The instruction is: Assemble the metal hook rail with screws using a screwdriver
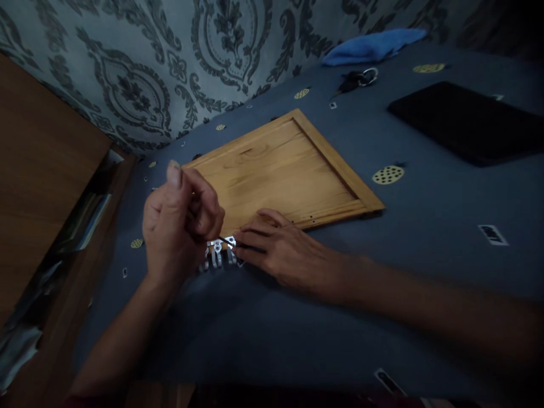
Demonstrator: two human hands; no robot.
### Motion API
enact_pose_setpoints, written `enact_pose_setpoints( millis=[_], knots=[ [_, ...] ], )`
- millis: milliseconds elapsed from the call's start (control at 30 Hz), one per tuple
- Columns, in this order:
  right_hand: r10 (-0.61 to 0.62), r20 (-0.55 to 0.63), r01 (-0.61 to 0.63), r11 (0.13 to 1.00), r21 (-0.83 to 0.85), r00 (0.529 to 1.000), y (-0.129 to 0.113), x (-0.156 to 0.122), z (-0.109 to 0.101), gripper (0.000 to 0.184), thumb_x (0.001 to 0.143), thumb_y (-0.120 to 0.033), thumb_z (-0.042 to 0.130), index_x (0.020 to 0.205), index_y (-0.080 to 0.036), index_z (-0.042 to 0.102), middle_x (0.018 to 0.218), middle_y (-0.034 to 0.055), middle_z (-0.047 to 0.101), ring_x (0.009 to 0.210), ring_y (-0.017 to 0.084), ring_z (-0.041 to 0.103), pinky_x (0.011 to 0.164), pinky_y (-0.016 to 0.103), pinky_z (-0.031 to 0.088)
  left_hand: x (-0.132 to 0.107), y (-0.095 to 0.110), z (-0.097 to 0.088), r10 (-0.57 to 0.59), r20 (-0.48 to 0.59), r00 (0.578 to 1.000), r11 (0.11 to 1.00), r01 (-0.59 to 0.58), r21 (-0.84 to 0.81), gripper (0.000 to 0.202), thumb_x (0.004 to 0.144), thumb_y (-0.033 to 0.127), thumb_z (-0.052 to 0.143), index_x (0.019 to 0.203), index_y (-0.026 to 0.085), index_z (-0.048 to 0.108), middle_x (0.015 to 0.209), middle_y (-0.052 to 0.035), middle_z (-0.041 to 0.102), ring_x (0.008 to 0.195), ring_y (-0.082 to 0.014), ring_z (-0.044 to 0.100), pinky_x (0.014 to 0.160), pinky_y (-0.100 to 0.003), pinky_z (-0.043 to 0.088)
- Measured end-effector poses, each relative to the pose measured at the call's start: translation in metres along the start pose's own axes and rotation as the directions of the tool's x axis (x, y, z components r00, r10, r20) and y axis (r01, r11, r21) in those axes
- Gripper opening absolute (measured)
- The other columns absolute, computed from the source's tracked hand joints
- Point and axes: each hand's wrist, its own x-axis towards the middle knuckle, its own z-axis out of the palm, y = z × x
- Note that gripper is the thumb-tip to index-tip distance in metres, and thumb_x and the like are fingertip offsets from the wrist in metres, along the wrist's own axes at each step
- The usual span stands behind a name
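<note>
My left hand (181,215) is closed in a fist with the thumb up, around a thin tool with a dark shaft (225,240). Most of the tool is hidden in the fist, so its kind does not show. The shaft slants down to a shiny metal hinge (217,247) with curved arms, at the near edge of a framed wooden panel (272,175). Beside the hinge, my right hand (284,246) lies with fingers stretched over the panel's near edge, fingertips at the metal. What lies under those fingertips is hidden.
A dark blue cloth (340,334) with pineapple prints covers the surface. Behind the panel lie keys (357,79) and a blue cloth (374,46). At right is a flat black object (467,122). Wooden furniture (46,170) with stuffed shelves borders the left; a patterned wall rises behind.
</note>
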Motion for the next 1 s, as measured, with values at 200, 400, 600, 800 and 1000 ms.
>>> enact_pose_setpoints(
  millis=[200, 400, 600, 800, 1000],
  knots=[
    [-0.012, 0.006, 0.012, 1.0, -0.023, 1.0, 0.0, 0.001, -0.001, 0.021, 0.105, -0.015, 0.052, 0.115, -0.015, 0.071, 0.114, 0.0096, 0.073, 0.109, 0.027, 0.058, 0.104, 0.048, 0.04, 0.011, -0.004, -0.018, -0.015, 0.354, 0.935, 0.994, 0.052, -0.096, 0.044, 0.097, 0.047, 0.07, 0.066, 0.017, 0.067, 0.042, 0.0124, 0.016, 0.03, -0.0015, 0.005, 0.029, -0.015, 0.016],
    [-0.016, -0.01, 0.016, 1.0, -0.021, 1.0, 0.0, 0.0, -0.001, 0.022, 0.106, -0.016, 0.051, 0.114, -0.016, 0.071, 0.114, 0.0097, 0.074, 0.108, 0.026, 0.059, 0.103, 0.047, 0.041, 0.015, -0.009, -0.027, 0.022, 0.489, 0.872, 0.986, 0.061, -0.153, 0.039, 0.103, 0.045, 0.062, 0.076, 0.017, 0.068, 0.046, 0.0127, 0.015, 0.03, -0.0025, 0.005, 0.028, -0.014, 0.018],
    [-0.016, -0.052, 0.015, 1.0, -0.021, 0.999, 0.001, -0.001, 0.002, 0.022, 0.104, -0.016, 0.055, 0.119, -0.015, 0.071, 0.125, 0.0108, 0.074, 0.115, 0.028, 0.062, 0.108, 0.049, 0.04, 0.011, 0.003, -0.019, 0.04, 0.142, 0.989, 0.998, -0.034, -0.047, 0.041, 0.1, 0.046, 0.067, 0.068, 0.02, 0.064, 0.047, 0.0108, 0.016, 0.037, -0.0051, 0.009, 0.034, -0.018, 0.018],
    [-0.013, -0.039, 0.013, 1.0, 0.0, 0.999, 0.002, -0.001, 0.003, 0.024, 0.101, -0.013, 0.057, 0.121, -0.015, 0.071, 0.129, 0.012, 0.073, 0.118, 0.028, 0.062, 0.11, 0.051, 0.038, 0.007, 0.012, -0.008, 0.034, -0.132, 0.991, 0.999, -0.03, 0.032, 0.045, 0.102, 0.048, 0.062, 0.066, 0.022, 0.062, 0.047, 0.0087, 0.017, 0.039, -0.0072, 0.011, 0.038, -0.024, 0.013],
    [-0.012, -0.061, 0.012, 1.0, -0.004, 0.998, 0.001, -0.001, 0.004, 0.023, 0.1, -0.012, 0.059, 0.119, -0.016, 0.071, 0.126, 0.0118, 0.074, 0.114, 0.028, 0.062, 0.109, 0.051, 0.039, 0.003, 0.004, -0.003, 0.031, -0.122, 0.992, 0.999, -0.027, 0.04, 0.044, 0.104, 0.047, 0.06, 0.068, 0.021, 0.061, 0.047, 0.0093, 0.02, 0.039, -0.007, 0.012, 0.039, -0.023, 0.016]
  ],
)
